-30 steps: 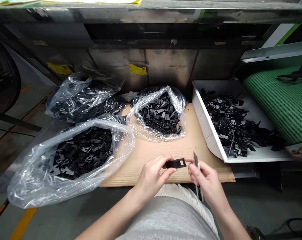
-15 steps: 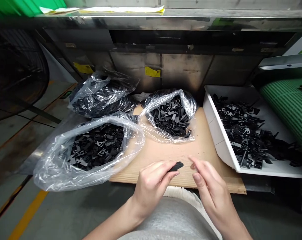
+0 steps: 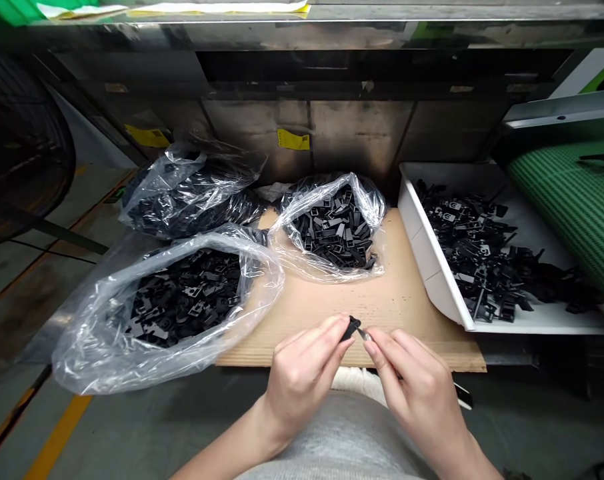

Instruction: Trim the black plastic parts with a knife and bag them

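Observation:
My left hand (image 3: 305,370) is closed in a pinch on a small black plastic part (image 3: 353,328), held just above the near edge of a cardboard sheet (image 3: 397,303). My right hand (image 3: 415,387) is closed around a thin knife; its metal tip (image 3: 365,335) touches the part and the handle end (image 3: 463,396) sticks out behind the hand. Both hands meet over my lap.
Three clear plastic bags of black parts lie ahead: a large one at near left (image 3: 182,300), one behind it (image 3: 192,190), a smaller one at centre (image 3: 335,230). A white tray (image 3: 435,267) of black parts stands at right, beside a green conveyor belt (image 3: 572,200). A metal machine front rises behind.
The hands have come together: the right hand's blade tip now touches the part. One second ago the part was held flat and lengthwise; now only its end shows.

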Motion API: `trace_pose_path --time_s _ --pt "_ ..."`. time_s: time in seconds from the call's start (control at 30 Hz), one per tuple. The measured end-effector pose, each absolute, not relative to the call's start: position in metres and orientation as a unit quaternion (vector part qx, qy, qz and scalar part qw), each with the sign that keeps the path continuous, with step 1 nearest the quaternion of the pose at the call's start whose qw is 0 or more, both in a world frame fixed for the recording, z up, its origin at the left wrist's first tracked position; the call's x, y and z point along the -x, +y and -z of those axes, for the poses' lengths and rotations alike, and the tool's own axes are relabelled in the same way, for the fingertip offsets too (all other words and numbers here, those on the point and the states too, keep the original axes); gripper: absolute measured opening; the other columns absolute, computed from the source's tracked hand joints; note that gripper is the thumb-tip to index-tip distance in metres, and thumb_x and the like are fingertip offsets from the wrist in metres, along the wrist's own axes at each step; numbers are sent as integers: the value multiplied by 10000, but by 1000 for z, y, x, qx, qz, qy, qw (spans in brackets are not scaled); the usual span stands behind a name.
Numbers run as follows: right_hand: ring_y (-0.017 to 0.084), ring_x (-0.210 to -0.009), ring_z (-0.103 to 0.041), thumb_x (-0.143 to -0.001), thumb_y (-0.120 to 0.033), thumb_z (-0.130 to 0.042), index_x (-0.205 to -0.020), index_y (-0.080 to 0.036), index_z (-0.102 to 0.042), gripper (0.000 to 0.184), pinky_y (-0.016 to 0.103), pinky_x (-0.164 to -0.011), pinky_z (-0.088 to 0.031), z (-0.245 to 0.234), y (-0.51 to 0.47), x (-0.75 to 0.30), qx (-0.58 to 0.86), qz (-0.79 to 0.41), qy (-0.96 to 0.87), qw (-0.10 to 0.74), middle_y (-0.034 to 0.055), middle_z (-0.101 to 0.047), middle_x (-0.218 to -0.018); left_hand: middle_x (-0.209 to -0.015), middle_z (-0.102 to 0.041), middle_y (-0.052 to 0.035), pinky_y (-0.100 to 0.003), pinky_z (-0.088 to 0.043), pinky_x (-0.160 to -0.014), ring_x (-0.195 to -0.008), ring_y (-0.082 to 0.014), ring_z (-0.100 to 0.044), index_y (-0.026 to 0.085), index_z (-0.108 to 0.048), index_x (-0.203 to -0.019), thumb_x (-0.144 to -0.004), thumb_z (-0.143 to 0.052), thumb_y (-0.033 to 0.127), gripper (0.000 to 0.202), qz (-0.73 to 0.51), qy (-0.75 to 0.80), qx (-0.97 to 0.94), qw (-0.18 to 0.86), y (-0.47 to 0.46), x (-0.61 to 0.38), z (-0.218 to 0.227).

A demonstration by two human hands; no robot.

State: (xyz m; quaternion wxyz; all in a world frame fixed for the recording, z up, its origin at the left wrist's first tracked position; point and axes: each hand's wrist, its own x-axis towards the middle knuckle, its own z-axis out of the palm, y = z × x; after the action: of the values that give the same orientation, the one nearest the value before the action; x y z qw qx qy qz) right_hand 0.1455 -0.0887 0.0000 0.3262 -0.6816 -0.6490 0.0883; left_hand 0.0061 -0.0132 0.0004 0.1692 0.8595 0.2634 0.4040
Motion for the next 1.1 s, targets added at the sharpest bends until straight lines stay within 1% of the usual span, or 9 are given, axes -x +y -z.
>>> trace_pose_path --time_s 0.17,0.3,0.43,0.5,0.63,0.8,0.9,1.0,1.1 --pt "148 -582 -511 -857 -193 -417 -913 -162 -602 196 245 -566 -360 1 -90 -141 689 -86 -640 330 43 -553 -644 -906 -694 -84 -242 -537 -722 -815 -158 -652 131 -573 -1015 -782 -535 86 240 -406 262 -860 164 -14 -4 0" --pt "141 -578 -509 -856 -197 -415 -900 -151 -615 210 241 -563 -357 4 -88 -139 695 -68 -634 332 39 -551 -635 -885 -697 -97 -235 -532 -720 -793 -167 -658 99 -592 -983 -772 -546 85 216 -408 257 -861 162 -14 -5 1" --pt "144 -543 -506 -852 -242 -421 -858 -161 -639 232 250 -522 -340 13 -82 -161 752 -21 -588 297 38 -556 -612 -883 -699 -96 -231 -532 -698 -785 -168 -659 96 -601 -978 -749 -569 67 233 -408 233 -864 180 -17 -5 -1" --pt "145 -540 -513 -845 -271 -434 -842 -168 -641 231 249 -510 -347 16 -80 -176 773 -20 -551 313 39 -569 -625 -883 -701 -82 -232 -537 -687 -780 -165 -660 114 -603 -985 -746 -572 66 245 -409 237 -860 193 -18 -4 -1" --pt "147 -598 -550 -849 -279 -427 -864 -181 -621 218 241 -551 -407 11 -85 -181 732 -125 -548 385 36 -591 -679 -865 -705 -61 -243 -545 -693 -772 -162 -662 150 -613 -966 -756 -570 93 222 -413 262 -848 206 -14 -4 -1" --pt "153 -635 -573 -860 -265 -409 -948 -180 -592 220 245 -595 -434 1 -91 -158 692 -224 -561 395 33 -609 -698 -839 -701 -53 -222 -539 -695 -750 -148 -658 142 -616 -946 -750 -568 86 209 -405 261 -839 252 -15 -8 -1" --pt "138 -614 -548 -868 -254 -388 -860 -184 -591 214 235 -576 -420 0 -91 -155 682 -242 -556 409 23 -575 -674 -813 -699 -46 -211 -538 -662 -716 -139 -655 143 -619 -928 -750 -561 79 197 -396 267 -832 282 -16 -9 -3" --pt "140 -654 -540 -863 -263 -397 -779 -185 -583 219 232 -581 -408 1 -89 -159 681 -256 -543 419 29 -560 -703 -800 -697 -48 -211 -534 -662 -706 -138 -652 134 -621 -919 -752 -563 81 185 -389 269 -831 292 -17 -9 -4" --pt "137 -634 -527 -827 -320 -462 -834 -185 -597 191 224 -527 -398 -2 -86 -161 683 -299 -518 419 31 -562 -736 -824 -695 -58 -209 -528 -684 -739 -143 -651 122 -620 -923 -752 -566 83 184 -390 263 -836 284 -18 -8 -3"
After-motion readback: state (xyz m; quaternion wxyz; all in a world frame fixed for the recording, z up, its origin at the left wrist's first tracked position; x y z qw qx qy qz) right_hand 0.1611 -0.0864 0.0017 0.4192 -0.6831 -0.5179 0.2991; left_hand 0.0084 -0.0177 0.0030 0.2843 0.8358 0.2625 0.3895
